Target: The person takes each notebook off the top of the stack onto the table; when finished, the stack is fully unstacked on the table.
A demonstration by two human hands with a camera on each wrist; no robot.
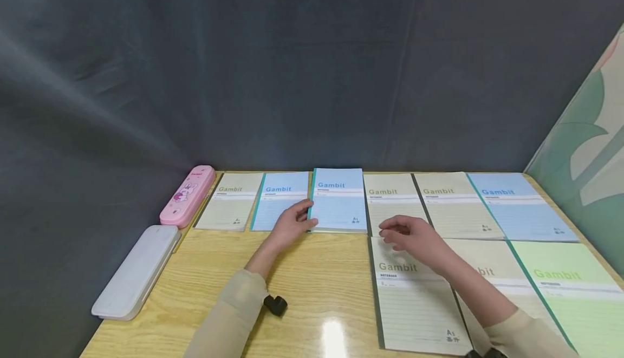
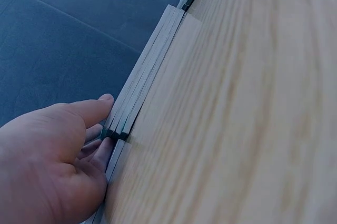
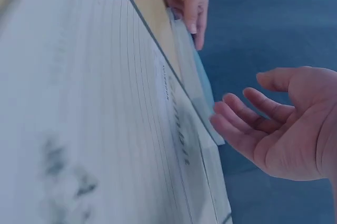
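My left hand [image 1: 291, 221] pinches the spine side of a blue notebook [image 1: 338, 201] in the middle of the back row. Its thumb lies over the lower left corner, with the fingers at the teal spine. Seen edge-on in the left wrist view, this notebook tops a small stack [image 2: 145, 71] gripped at its spine end by the left hand [image 2: 58, 155]. My right hand [image 1: 409, 237] hovers with loosely bent fingers and nothing in them. Below it lie a beige notebook [image 1: 395, 198] of the back row and a front-row beige notebook [image 1: 414, 304].
Left of the stack lie another blue notebook [image 1: 280, 184] and a beige one [image 1: 226, 201]. A pink pencil case [image 1: 190, 195] and a white case [image 1: 136, 271] line the left edge. Farther right are a blue notebook [image 1: 521, 206] and a green one [image 1: 575, 287]. Dark cloth [image 1: 312, 76] hangs behind.
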